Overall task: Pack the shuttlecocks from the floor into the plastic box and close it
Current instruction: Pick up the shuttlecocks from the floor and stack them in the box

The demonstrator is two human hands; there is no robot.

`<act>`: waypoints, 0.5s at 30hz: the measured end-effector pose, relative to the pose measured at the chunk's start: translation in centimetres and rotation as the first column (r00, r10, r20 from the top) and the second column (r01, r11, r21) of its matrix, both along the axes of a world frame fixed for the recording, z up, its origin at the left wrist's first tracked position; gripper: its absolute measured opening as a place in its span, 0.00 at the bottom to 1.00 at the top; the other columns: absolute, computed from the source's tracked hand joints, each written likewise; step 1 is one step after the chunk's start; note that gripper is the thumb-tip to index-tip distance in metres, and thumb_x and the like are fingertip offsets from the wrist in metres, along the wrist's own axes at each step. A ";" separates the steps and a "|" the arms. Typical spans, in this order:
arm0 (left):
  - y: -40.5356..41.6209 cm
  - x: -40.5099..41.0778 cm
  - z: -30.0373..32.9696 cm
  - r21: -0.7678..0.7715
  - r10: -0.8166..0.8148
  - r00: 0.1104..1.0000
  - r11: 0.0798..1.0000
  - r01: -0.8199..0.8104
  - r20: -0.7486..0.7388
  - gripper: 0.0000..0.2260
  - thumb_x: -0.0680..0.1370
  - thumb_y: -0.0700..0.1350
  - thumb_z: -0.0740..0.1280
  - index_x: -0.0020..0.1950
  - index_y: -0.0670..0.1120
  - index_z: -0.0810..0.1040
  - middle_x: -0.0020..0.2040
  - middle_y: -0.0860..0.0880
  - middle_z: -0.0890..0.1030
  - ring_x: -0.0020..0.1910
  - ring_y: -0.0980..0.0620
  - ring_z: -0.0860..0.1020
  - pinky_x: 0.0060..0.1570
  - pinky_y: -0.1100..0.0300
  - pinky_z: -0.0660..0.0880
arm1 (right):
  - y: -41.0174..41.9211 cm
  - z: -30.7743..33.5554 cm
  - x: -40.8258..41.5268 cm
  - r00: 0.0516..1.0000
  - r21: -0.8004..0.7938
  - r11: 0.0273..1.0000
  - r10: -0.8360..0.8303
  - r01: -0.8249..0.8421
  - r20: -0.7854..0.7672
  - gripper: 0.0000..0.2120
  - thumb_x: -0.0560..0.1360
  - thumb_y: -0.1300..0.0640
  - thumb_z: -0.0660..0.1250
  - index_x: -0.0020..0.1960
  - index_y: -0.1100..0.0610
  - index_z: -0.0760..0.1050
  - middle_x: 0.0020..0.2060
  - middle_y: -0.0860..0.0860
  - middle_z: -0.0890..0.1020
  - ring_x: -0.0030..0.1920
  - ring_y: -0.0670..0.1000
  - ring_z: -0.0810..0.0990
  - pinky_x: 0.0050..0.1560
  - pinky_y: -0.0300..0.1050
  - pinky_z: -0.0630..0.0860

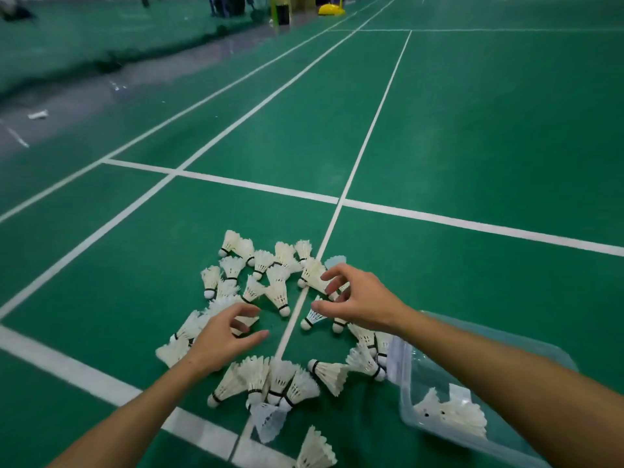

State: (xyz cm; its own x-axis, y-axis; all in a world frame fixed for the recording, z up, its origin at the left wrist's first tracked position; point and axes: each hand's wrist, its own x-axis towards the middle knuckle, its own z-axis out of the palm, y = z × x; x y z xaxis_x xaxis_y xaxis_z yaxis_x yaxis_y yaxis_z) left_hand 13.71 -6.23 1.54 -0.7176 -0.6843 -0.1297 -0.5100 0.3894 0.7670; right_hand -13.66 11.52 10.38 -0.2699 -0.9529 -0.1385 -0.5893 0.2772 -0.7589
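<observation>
Several white feather shuttlecocks [277, 288] lie scattered on the green court floor in front of me. My left hand [223, 336] hovers over the left part of the pile, fingers loosely curled and apart, holding nothing. My right hand [358, 298] reaches over the right part of the pile with fingers spread and bent, just above a shuttlecock [312, 317]; nothing is gripped. The clear plastic box [408, 410] stands at the lower right, partly hidden by my right forearm, with a few shuttlecocks [452, 413] inside. No lid can be made out.
White court lines [256, 187] cross the green floor. A dark net [111, 62] lies bunched at the far left beside a grey strip. A yellow object [331, 9] and dark items stand far back.
</observation>
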 end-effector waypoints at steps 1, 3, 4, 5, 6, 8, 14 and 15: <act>-0.2 0.8 -0.7 0.009 -0.013 0.999 1.000 0.012 0.047 0.27 0.69 0.69 0.77 0.64 0.61 0.78 0.62 0.63 0.80 0.54 0.59 0.82 0.53 0.55 0.83 | -0.6 -1.3 0.7 1.000 0.019 1.000 0.009 -0.009 -0.002 0.33 0.71 0.32 0.75 0.68 0.48 0.73 0.57 0.43 0.81 0.51 0.45 0.84 0.55 0.51 0.85; -0.1 1.8 -2.0 0.009 -0.059 0.988 0.998 0.059 0.140 0.30 0.67 0.71 0.77 0.65 0.63 0.77 0.62 0.64 0.79 0.56 0.60 0.80 0.55 0.56 0.82 | -1.3 -4.2 2.1 0.999 0.056 0.998 0.031 -0.030 -0.021 0.33 0.71 0.32 0.75 0.68 0.48 0.73 0.57 0.44 0.81 0.52 0.44 0.82 0.56 0.51 0.84; 0.1 1.9 -2.4 0.002 -0.094 0.979 0.995 0.095 0.180 0.32 0.66 0.72 0.76 0.66 0.63 0.76 0.63 0.65 0.78 0.57 0.62 0.79 0.57 0.57 0.81 | -1.4 -5.5 2.7 0.998 0.079 0.996 0.045 -0.042 -0.037 0.32 0.71 0.32 0.74 0.68 0.48 0.73 0.57 0.44 0.81 0.52 0.44 0.82 0.56 0.51 0.83; 0.4 2.0 -2.8 -0.001 -0.127 0.968 0.991 0.130 0.216 0.33 0.66 0.73 0.76 0.67 0.63 0.75 0.63 0.65 0.77 0.59 0.63 0.78 0.58 0.59 0.80 | -1.3 -6.8 3.4 0.996 0.108 0.992 0.066 -0.060 -0.054 0.32 0.71 0.32 0.74 0.68 0.47 0.73 0.58 0.44 0.81 0.52 0.44 0.81 0.55 0.49 0.82; 0.8 2.0 -3.0 0.000 -0.154 0.955 0.987 0.160 0.252 0.34 0.66 0.74 0.75 0.68 0.63 0.74 0.63 0.66 0.77 0.60 0.64 0.77 0.59 0.60 0.79 | -1.1 -8.0 4.1 0.993 0.138 0.987 0.093 -0.082 -0.073 0.33 0.71 0.31 0.73 0.69 0.47 0.73 0.59 0.44 0.81 0.52 0.44 0.80 0.55 0.47 0.81; 1.2 2.0 -3.4 -0.015 -0.193 0.924 0.978 0.209 0.329 0.34 0.67 0.73 0.75 0.68 0.62 0.74 0.63 0.66 0.76 0.60 0.65 0.76 0.60 0.63 0.77 | -0.6 -9.9 5.4 0.982 0.205 0.970 0.158 -0.135 -0.105 0.34 0.71 0.29 0.72 0.70 0.46 0.72 0.60 0.43 0.80 0.54 0.45 0.80 0.55 0.47 0.80; 2.1 1.1 -4.3 -0.159 -0.239 0.855 0.925 0.344 0.461 0.34 0.66 0.78 0.69 0.68 0.63 0.75 0.63 0.65 0.78 0.62 0.63 0.75 0.62 0.60 0.74 | -0.1 -12.4 8.1 0.945 0.276 0.938 0.268 -0.211 -0.188 0.35 0.67 0.33 0.75 0.70 0.42 0.71 0.60 0.43 0.82 0.59 0.50 0.77 0.58 0.52 0.78; 2.3 0.8 -4.5 -0.174 -0.246 0.846 0.915 0.363 0.474 0.36 0.65 0.79 0.68 0.68 0.64 0.74 0.64 0.65 0.78 0.63 0.63 0.75 0.62 0.57 0.74 | -0.1 -12.7 8.4 0.936 0.282 0.934 0.282 -0.219 -0.209 0.36 0.67 0.34 0.76 0.71 0.42 0.70 0.60 0.44 0.82 0.59 0.52 0.76 0.59 0.53 0.78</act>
State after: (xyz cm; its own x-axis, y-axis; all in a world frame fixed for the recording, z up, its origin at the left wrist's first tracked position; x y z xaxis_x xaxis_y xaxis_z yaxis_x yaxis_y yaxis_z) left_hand 14.49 -3.91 -2.95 -0.8049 -0.4912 -0.3329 -0.5895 0.7266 0.3530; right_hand -5.21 11.43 -2.35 -0.0826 -0.9362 -0.3417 -0.8208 0.2583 -0.5094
